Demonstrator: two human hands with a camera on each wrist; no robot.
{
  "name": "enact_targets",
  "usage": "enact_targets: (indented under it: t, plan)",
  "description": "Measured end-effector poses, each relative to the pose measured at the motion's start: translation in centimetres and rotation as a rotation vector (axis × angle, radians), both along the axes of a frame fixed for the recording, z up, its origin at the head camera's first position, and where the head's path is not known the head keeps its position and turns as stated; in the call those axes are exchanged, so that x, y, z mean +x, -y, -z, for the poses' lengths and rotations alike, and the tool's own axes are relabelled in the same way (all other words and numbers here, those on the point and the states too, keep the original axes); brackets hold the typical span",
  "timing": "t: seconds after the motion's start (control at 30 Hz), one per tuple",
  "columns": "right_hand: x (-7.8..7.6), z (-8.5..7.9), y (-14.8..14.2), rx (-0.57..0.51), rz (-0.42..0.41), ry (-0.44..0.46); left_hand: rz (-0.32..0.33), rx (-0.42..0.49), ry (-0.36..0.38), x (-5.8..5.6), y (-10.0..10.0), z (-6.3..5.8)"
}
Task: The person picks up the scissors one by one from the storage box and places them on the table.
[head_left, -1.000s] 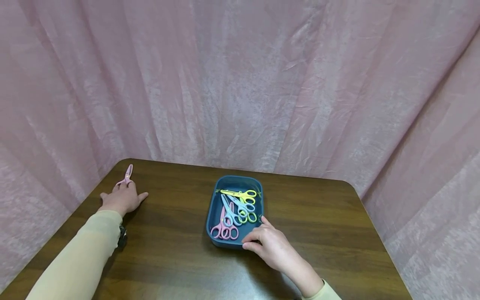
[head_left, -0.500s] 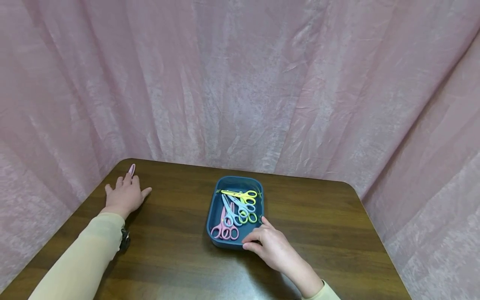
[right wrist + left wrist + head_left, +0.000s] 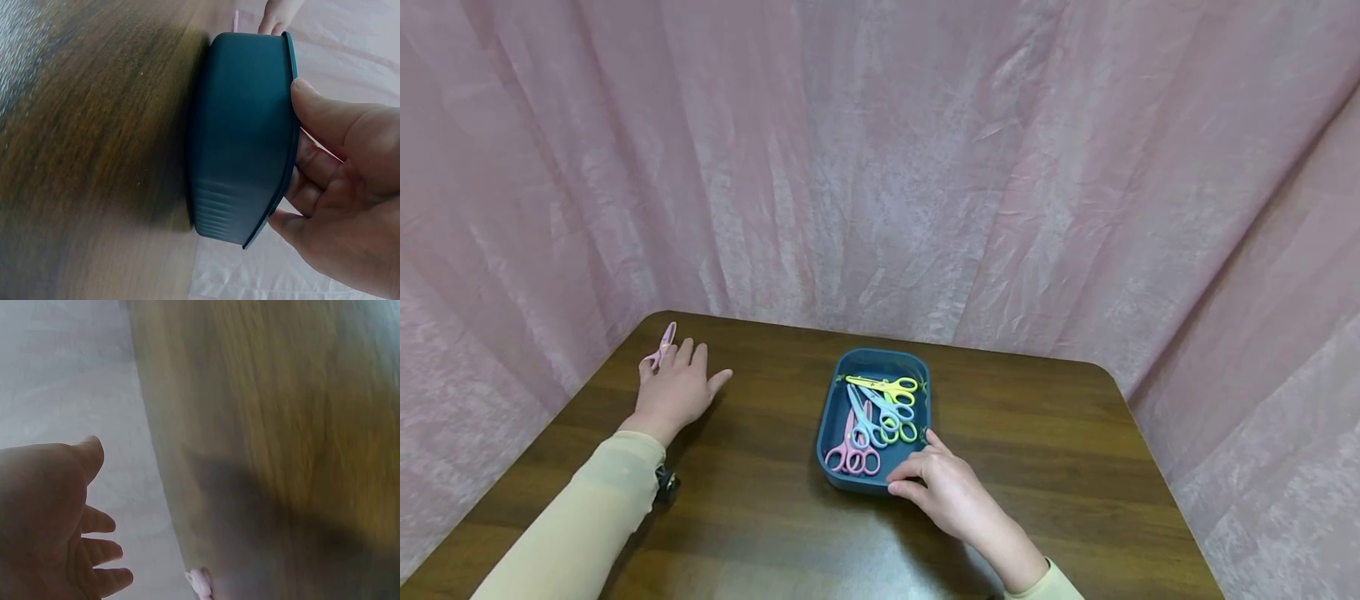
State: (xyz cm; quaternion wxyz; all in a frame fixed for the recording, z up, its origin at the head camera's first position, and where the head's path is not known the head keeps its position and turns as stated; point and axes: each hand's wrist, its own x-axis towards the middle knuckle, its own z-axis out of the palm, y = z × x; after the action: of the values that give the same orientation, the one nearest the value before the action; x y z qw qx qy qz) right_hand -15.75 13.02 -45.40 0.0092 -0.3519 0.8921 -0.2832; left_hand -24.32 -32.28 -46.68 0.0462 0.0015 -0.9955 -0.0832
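Observation:
My left hand (image 3: 676, 396) is over the far left of the table, fingers spread, holding nothing. Just beyond its fingertips lies a pair of pink scissors (image 3: 667, 335), blades pointing away; the hand hides part of the handles. In the left wrist view the palm (image 3: 37, 506) faces sideways. My right hand (image 3: 953, 492) grips the near right corner of a dark blue box (image 3: 822, 429); in the right wrist view the thumb is on the rim and fingers reach inside. The box holds yellow scissors (image 3: 867, 383), light blue scissors (image 3: 858, 408) and pink scissors (image 3: 848, 446).
The brown wooden table (image 3: 1037, 433) carries the box near its middle. A pink velvet curtain (image 3: 895, 167) hangs close behind the table's far edge and along the sides. A dark device (image 3: 666, 483) sits at my left wrist.
My left hand first slid forward over the pink scissors, then shifted right, leaving them on the table slightly right of before. My right hand stays on the box.

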Motion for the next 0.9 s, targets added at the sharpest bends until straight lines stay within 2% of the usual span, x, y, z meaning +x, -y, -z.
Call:
enact_targets:
  t: [0.3, 0.63, 0.9]
  plan:
    - [-0.1, -0.1, 0.0, -0.005, 0.004, -0.005, 0.064, -0.017, -0.080, 1.1, -3.5, -0.6]
    - [0.1, -0.1, 0.0, -0.008, 0.009, -0.012, 0.187, -0.037, -0.252, 3.3, -8.2, -1.5]
    - [0.0, 0.1, 0.2, -0.002, 0.011, -0.006, 0.258, -0.046, -0.296, 4.2, -10.5, -1.6]
